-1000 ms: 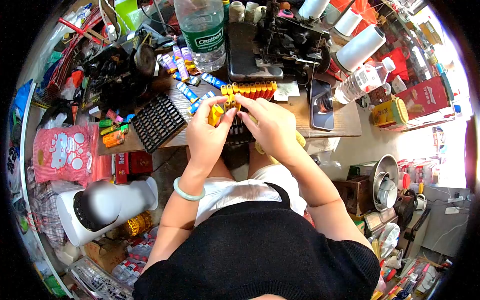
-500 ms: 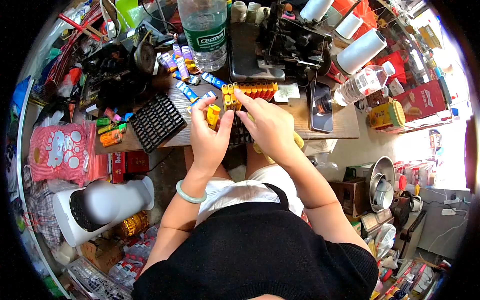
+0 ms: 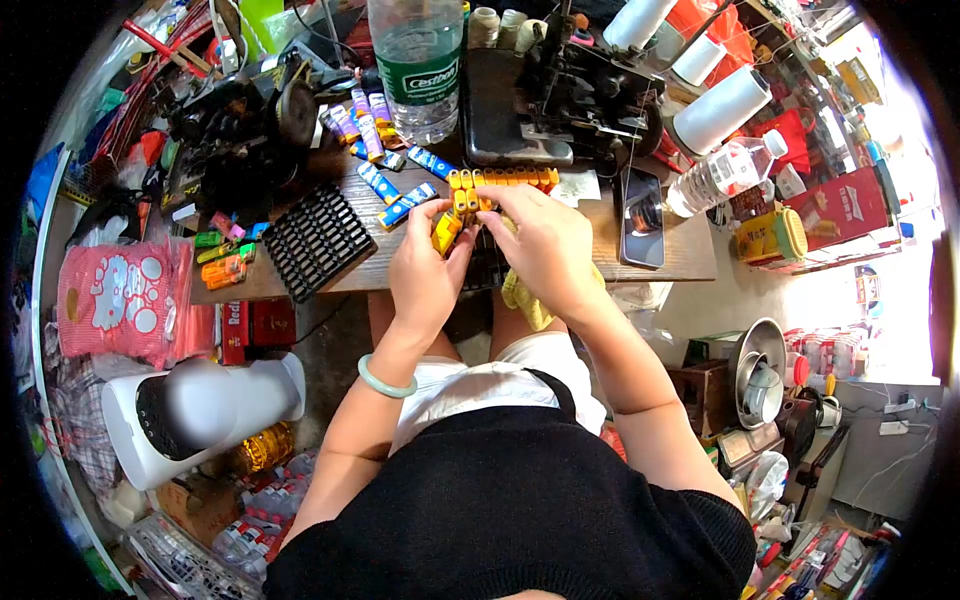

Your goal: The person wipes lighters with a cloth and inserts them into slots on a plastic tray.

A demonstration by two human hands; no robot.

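Note:
My left hand (image 3: 425, 275) wears a pale green bangle and has its fingers closed round a yellow lighter (image 3: 446, 233). Just right of it, my right hand (image 3: 548, 250) pinches with thumb and forefinger at the near left end of a row of yellow-orange lighters (image 3: 515, 178); the fingers hide part of what they grip. The row stands packed together on the wooden table. Under the right palm hangs a yellow cloth (image 3: 527, 303). A dark slotted tray, mostly covered by my hands, shows between them.
An empty black slotted tray (image 3: 318, 243) lies to the left. Loose blue and purple lighters (image 3: 378, 184) are scattered near a large water bottle (image 3: 418, 80). A sewing machine (image 3: 590, 90) stands behind the row. A phone (image 3: 641, 218) and a clear bottle (image 3: 725, 172) sit on the right.
My left hand has moved slightly right and turned inward, bringing the yellow lighter against the row. My right fingers have come down from pointing at the row to pinching at its near end.

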